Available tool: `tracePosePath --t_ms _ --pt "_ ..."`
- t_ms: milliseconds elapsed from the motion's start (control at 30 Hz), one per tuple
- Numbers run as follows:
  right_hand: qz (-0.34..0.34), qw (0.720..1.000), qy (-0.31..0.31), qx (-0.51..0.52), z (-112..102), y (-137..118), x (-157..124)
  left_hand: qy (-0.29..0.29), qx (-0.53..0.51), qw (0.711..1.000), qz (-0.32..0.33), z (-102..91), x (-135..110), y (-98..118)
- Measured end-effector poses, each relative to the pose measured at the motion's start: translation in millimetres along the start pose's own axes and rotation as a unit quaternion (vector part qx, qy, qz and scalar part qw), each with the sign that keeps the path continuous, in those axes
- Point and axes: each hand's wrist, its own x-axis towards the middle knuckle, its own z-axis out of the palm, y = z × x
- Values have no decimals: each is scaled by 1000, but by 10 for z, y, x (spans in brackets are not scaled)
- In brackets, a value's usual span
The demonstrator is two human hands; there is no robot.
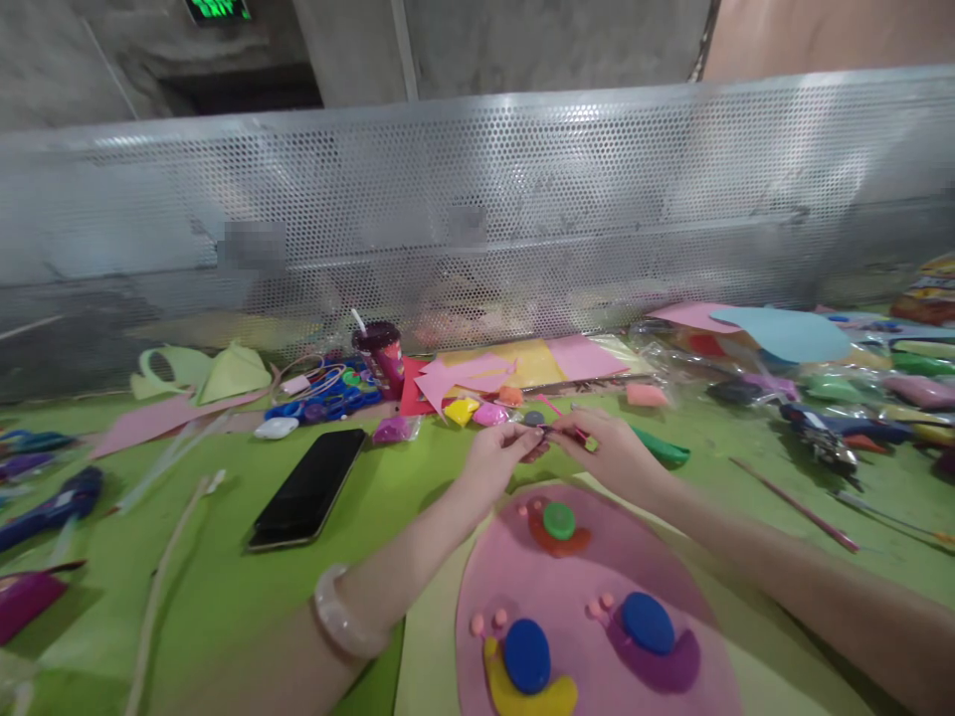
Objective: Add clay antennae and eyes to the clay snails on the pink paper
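1. Fingertips of the left hand (493, 453) and right hand (608, 445) meet, apparently pinching a small dark piece (544, 434) for steadiness; its form is unclear.
2. Pink paper oval (574, 582) with clay snails (527, 656) lies between the forearms, probably for easy reach.
3. Smartphone (311, 487) sits leftward, clear of both.

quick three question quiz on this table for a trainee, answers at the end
1. True or false: the phone lies to the left of the pink oval.
2. How many blue discs sit on the pink oval?
3. Where do the left hand and right hand meet?
A) Over the phone
B) Around the cup
C) Near the oval's far edge

Key: 1. True; 2. Two; 3. C
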Motion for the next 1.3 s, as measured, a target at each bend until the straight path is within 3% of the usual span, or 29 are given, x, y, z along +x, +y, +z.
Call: tracePosePath --t_ms 367,533,700,900,967,1167,1300 --pt "98 992 71 25 -143 299 122 -12 -36 999 -31 -21 9 -60" --pt "98 987 111 -66 -120 275 105 -22 -69 996 -58 16 -22 -26" --pt "47 980 115 -152 -40 113 63 -32 -105 991 -82 48 -51 -10" --pt "-151 969 24 -194 29 43 -13 -26 -124 991 -51 61 -50 -51" --pt "-172 964 18 -200 49 47 -38 -24 -111 993 -38 56 -47 -58" --pt "-36 989 74 -124 74 39 -63 -33 -87 996 -14 14 -26 -71" --pt "-11 997 42 -67 80 28 -58 -43 -78 996 -5 -12 -18 -74"
